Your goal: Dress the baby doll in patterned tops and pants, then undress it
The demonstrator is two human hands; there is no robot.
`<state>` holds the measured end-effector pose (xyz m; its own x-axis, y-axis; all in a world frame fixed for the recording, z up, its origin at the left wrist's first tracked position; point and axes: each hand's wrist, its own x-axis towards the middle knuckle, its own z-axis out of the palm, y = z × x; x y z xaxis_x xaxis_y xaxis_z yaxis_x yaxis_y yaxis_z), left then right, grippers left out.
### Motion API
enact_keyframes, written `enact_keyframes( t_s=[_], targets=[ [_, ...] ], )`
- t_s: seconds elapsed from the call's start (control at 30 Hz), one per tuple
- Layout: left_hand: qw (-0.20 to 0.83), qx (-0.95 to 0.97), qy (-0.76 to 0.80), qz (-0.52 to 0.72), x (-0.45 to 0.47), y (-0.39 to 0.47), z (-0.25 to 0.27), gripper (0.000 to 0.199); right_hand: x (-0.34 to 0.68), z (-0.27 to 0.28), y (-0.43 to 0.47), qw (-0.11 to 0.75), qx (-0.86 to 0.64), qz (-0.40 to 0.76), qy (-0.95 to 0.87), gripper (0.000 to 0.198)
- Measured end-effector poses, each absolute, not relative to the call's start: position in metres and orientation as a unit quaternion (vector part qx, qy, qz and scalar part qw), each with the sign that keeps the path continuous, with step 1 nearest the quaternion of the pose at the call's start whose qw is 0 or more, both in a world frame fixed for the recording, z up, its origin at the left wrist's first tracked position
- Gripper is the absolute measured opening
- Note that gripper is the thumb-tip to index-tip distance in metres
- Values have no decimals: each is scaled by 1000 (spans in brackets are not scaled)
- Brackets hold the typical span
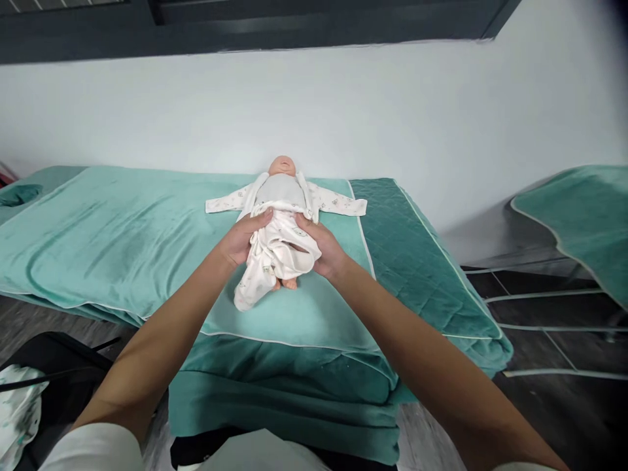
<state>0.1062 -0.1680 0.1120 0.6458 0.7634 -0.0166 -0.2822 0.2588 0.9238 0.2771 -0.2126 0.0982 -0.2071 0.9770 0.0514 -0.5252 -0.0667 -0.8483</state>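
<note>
Head view: a doll (281, 191) lies on its back near the middle of a bed, head end toward the white wall (235, 111), feet (290, 284) toward the wearer. Its pale grey torso shows between the open fronts of a white patterned top (338, 199), whose sleeves are spread flat to either side. White patterned trousers (280, 243) cover the lower body; one trouser leg trails limp to the left, the other is bunched at the right, and both feet show below the cloth. The left hand (246, 237) is closed on the trousers at the left of the waist, thumb on top. The right hand (321, 243) grips the opposite side likewise, thumb near the waistband; the remaining fingers of both hands are largely hidden. Cannot tell whether the feet pass through the trouser legs. Under the doll: a light green sheet (122, 229) with pale piping, over a darker green quilted cover (422, 261) exposed at the right. At lower left, a black bag-like object (59, 353) with a white patterned cloth (19, 405) beside it. At right, pale metal bars (549, 328) above dark flooring, with green fabric (589, 222) higher up.
</note>
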Motion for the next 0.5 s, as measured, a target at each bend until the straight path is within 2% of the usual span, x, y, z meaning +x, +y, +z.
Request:
enact_keyframes(
  t_s=[0.13, 0.3, 0.5],
  targets=[
    [766, 515, 263, 281, 108, -175, 109, 53, 286, 84, -212, 519, -286, 698, -402, 44],
    [762, 535, 289, 221, 112, -177, 117, 43, 305, 78, -211, 400, -306, 723, -473, 51],
    [766, 511, 353, 165, 114, -169, 111, 47, 308, 80, -212, 493, -334, 679, -430, 38]
  ],
)
